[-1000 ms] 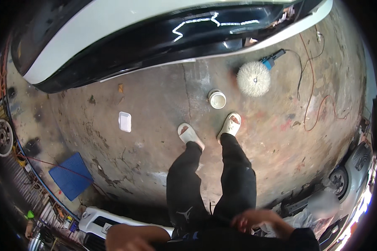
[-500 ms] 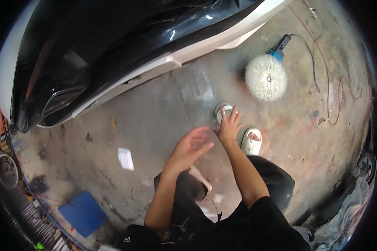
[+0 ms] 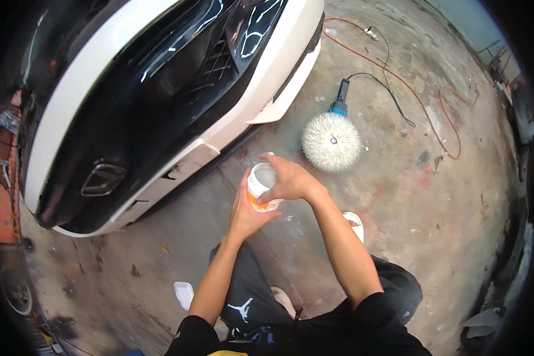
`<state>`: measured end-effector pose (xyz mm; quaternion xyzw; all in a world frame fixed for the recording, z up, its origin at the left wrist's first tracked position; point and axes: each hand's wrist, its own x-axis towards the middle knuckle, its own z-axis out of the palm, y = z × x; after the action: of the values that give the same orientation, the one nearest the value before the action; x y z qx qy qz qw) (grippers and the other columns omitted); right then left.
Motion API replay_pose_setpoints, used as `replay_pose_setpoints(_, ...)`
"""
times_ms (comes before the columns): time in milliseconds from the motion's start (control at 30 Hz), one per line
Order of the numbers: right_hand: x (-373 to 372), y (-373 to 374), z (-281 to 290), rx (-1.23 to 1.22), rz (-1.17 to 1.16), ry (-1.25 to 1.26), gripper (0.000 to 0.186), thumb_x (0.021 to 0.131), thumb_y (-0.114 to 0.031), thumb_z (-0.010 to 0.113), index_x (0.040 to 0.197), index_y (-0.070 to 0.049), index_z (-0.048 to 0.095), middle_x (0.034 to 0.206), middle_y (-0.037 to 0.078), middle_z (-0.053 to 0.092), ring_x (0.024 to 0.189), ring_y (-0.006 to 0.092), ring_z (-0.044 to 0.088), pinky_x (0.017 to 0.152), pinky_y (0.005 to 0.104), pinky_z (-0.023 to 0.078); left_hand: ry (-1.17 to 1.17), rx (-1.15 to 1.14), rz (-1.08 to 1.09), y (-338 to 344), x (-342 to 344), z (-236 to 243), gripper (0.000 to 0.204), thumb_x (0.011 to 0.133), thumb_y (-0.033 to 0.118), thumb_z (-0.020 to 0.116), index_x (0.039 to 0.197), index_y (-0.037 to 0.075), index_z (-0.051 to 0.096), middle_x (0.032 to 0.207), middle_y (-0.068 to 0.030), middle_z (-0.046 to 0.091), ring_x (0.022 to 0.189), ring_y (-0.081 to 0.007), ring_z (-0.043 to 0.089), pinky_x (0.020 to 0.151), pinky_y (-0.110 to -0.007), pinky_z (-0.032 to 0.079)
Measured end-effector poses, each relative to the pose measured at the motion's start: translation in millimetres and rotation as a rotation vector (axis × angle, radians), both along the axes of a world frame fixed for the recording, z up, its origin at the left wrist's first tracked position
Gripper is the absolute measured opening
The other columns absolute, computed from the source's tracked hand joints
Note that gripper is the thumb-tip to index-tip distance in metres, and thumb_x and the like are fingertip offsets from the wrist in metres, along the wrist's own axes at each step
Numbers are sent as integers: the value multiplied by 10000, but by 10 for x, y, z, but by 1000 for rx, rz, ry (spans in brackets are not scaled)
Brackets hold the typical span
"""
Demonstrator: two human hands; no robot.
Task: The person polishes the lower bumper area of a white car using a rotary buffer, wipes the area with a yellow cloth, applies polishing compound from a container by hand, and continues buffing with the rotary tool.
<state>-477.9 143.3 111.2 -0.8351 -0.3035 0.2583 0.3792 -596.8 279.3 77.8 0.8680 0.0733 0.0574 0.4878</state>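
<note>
Two bare hands meet on a small white plastic jar w/ orange label (image 3: 262,188) — left hand (image 3: 245,212) cups it from approx 7 o'clock, right hand (image 3: 289,181) wraps its open top from 2 o'clock. Jar is held mid-air above the stained concrete floor (image 3: 397,196), w/ a fluffy white wool-pad polisher (image 3: 331,141) lying at 1 o'clock and the white-and-black car bumper (image 3: 160,118) at 10. Judged step: getting compound out of the jar — next needs a steady tilt, firm hold.

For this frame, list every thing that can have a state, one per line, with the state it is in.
White tub: lifted off the floor, held in both hands.
Left hand: cupped under the white tub.
Right hand: fingers wrapped over the tub's top and side.
Polisher: lying on the concrete floor, untouched, cord attached.
Car bumper: resting on the floor.
</note>
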Motion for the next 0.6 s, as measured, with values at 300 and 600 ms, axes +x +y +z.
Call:
replay_pose_setpoints(300,-406,346,-192,-98,559,-45,331,650,-221,741,877,13,681,904,217,672,850,336,664,773,398,527,6,180,104,263,-357,-240,1135,504,279,901,1415,34,270,1311,-193,476,1190,-326,504,991,-402,416)
replay_pose_setpoints(600,-452,676,-731,-37,753,106,321,664,-148,685,949,-2,688,937,193,681,922,317,658,802,394,516,71,281,122,351,-569,-493,1094,505,246,890,1394,34,289,1242,-198,528,1135,-335,548,946,-404,450)
